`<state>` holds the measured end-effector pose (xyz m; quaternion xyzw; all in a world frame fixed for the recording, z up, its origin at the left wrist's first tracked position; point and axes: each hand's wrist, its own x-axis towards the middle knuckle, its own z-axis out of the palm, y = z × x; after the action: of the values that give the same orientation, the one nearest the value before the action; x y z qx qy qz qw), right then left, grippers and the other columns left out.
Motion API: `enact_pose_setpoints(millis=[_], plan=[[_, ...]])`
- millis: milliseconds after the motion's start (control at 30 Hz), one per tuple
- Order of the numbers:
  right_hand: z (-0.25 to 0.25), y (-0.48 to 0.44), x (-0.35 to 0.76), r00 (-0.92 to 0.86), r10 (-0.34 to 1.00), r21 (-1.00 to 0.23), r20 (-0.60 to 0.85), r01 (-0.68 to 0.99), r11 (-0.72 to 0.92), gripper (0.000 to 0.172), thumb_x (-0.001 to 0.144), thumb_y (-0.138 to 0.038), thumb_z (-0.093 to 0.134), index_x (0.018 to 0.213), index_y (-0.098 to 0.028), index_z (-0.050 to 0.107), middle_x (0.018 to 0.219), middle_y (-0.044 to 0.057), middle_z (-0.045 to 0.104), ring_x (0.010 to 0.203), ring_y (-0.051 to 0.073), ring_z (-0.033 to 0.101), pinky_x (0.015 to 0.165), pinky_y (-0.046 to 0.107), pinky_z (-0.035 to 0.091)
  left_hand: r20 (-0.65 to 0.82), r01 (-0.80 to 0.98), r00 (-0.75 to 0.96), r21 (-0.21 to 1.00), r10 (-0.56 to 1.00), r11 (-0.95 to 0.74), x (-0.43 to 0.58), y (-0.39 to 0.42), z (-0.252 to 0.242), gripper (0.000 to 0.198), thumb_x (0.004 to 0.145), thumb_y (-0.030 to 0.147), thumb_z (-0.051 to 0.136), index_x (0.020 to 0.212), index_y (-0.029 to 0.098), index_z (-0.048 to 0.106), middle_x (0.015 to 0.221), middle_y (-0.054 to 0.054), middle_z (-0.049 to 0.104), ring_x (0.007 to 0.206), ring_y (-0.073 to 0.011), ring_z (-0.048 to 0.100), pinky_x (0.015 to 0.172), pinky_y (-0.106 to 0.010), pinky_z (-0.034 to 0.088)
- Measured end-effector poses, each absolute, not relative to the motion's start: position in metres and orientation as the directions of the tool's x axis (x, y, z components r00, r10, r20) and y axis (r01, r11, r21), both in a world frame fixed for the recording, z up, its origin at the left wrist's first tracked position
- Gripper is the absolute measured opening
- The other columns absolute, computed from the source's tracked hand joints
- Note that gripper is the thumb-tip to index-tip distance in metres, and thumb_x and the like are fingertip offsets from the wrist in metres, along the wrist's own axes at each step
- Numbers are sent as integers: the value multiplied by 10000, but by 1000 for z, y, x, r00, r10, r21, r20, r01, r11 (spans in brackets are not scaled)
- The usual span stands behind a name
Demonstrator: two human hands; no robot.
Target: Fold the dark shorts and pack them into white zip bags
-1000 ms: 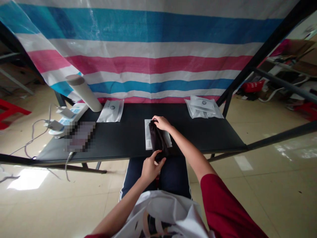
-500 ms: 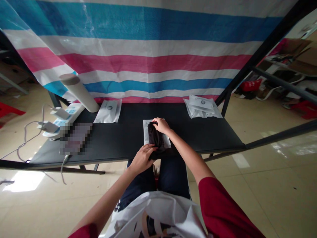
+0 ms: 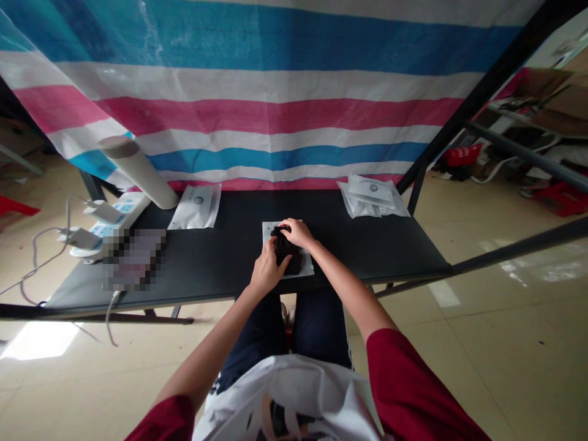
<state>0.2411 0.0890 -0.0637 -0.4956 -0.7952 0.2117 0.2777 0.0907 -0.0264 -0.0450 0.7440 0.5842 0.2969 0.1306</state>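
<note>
Fingers (image 3: pixel 279 267) of the left hand (image 3: pixel 265 274) are closed on the near end of a black cloth (image 3: pixel 288 256), folding it up against itself. The right hand (image 3: pixel 299 233) has its fingers (image 3: pixel 287 228) curled down over the far end of the same cloth, pinching it. The grip looks firm, though the thumbs are hidden and I cannot tell how they sit.

From the head camera, the cloth lies bunched on a flat white packet (image 3: pixel 267 230), which rests at the middle of a black table (image 3: pixel 215 257), close to the near edge. Both forearms reach in from below, in red sleeves.

A stack of white packets (image 3: pixel 373 196) sits at the far right corner of the table, and a single white packet (image 3: pixel 196 206) lies far left beside a leaning cardboard tube (image 3: pixel 138 173). A power strip (image 3: pixel 113 219) with plugs lies at the left end. A striped tarp (image 3: pixel 275 110) hangs behind the table. A white bag (image 3: pixel 298 392) rests on the person's lap.
</note>
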Motion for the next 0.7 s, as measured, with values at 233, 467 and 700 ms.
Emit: enact_pose_setpoints(millis=[233,467,700], plan=[[-67,89,241,-328,909,-651,257,637,414,179,850,-141,646,1001,-207,716,1029,49,735,964,191,675,896,297,492,408,709,520,283,750,-645,81,-39,-34,172,926,262,507,1042,198,618,1116,-100,661,1110,-254,594,969,-425,487],[-72,98,244,-292,937,-743,191,581,332,165,813,-172,700,965,-218,746,977,41,760,923,189,703,862,287,509,282,646,599,384,750,-660,63,-31,-36,485,815,215,583,1290,174,492,1270,-121,619,1241,-262,556,1055,-420,463],[-74,111,250,-339,934,-773,109,563,294,159,853,-266,665,942,-197,779,961,40,769,917,209,704,810,256,484,286,628,501,530,817,-571,66,25,-39,375,921,365,476,1232,163,420,1152,-152,649,1041,-263,661,863,-382,513]])
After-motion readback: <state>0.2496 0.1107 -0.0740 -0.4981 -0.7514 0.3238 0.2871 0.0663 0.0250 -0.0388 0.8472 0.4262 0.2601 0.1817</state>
